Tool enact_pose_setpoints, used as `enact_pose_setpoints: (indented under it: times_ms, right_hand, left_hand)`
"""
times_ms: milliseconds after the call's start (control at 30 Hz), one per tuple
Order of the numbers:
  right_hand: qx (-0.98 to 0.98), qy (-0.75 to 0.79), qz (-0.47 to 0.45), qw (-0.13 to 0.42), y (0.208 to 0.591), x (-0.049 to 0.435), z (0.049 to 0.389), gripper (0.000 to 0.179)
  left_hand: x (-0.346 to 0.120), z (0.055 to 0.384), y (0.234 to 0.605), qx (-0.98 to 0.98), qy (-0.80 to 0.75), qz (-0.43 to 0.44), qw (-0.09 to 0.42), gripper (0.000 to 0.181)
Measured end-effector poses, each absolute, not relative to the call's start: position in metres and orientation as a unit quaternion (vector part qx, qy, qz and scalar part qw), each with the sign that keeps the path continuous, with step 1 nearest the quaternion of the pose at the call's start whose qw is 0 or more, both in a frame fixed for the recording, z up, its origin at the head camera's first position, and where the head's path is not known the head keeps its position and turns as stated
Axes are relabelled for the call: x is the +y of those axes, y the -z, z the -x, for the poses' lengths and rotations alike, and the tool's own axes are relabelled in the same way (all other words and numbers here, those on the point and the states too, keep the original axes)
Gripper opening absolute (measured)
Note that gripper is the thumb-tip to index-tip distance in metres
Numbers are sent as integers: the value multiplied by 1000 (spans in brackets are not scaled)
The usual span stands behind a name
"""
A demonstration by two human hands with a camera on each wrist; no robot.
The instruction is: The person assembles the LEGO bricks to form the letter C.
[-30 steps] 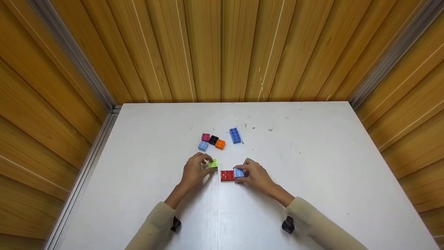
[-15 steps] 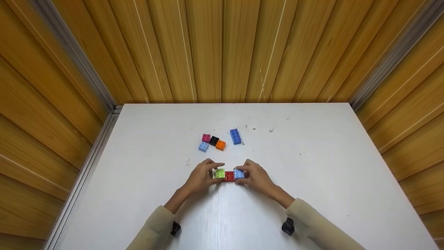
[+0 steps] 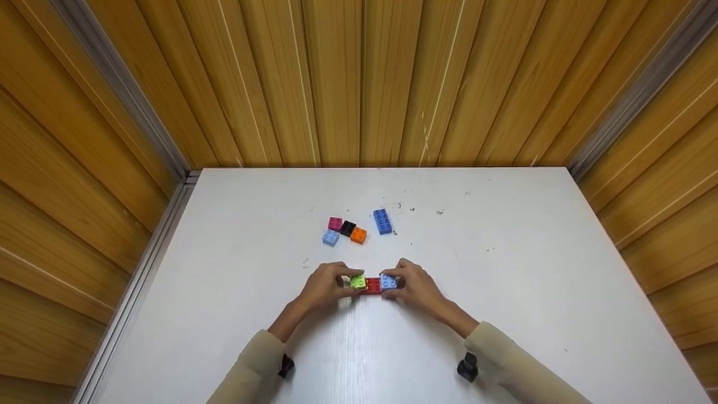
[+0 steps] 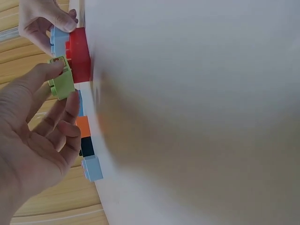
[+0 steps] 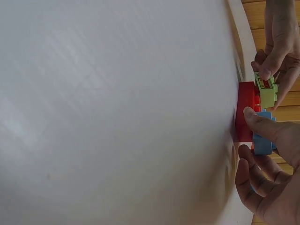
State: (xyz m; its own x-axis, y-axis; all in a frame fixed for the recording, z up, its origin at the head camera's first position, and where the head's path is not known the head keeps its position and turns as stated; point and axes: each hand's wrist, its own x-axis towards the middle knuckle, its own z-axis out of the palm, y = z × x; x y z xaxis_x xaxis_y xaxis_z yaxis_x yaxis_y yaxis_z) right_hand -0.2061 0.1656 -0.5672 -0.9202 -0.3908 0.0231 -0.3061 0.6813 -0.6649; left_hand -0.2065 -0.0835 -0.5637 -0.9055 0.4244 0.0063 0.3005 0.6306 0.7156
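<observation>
A long red toy brick [image 3: 373, 285] lies on the white table. On its right end sits a light blue brick [image 3: 388, 281], which my right hand [image 3: 418, 287] grips between thumb and fingers. My left hand [image 3: 324, 287] pinches a lime green brick [image 3: 357, 281] over the red brick's left end. In the left wrist view the green brick [image 4: 63, 80] is slightly tilted at the red brick's studs. From the right wrist, the green brick [image 5: 266, 90] shows a small printed side, and red studs show between it and the blue brick [image 5: 263, 133].
Beyond the hands lie several loose bricks: magenta [image 3: 335, 223], black [image 3: 348, 228], orange [image 3: 358, 234] and another light blue one [image 3: 331, 237]. A longer blue brick [image 3: 382, 221] lies to their right. Wooden panels [image 3: 359, 84] enclose the table's back and sides.
My left hand has brought the green brick rightward from beside the red brick to over its left end. My right hand keeps its grip on the light blue brick.
</observation>
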Motion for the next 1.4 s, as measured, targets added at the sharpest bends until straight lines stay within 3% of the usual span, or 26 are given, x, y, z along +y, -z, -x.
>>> enact_pose_setpoints:
  times_ms: [600, 1400]
  right_hand:
    - [911, 349, 217, 41, 568, 166, 206, 44]
    - [916, 346, 196, 51, 566, 163, 205, 45]
  left_hand:
    - [-77, 214, 557, 909, -354, -191, 107, 39]
    - [-79, 205, 564, 903, -365, -212, 73, 41]
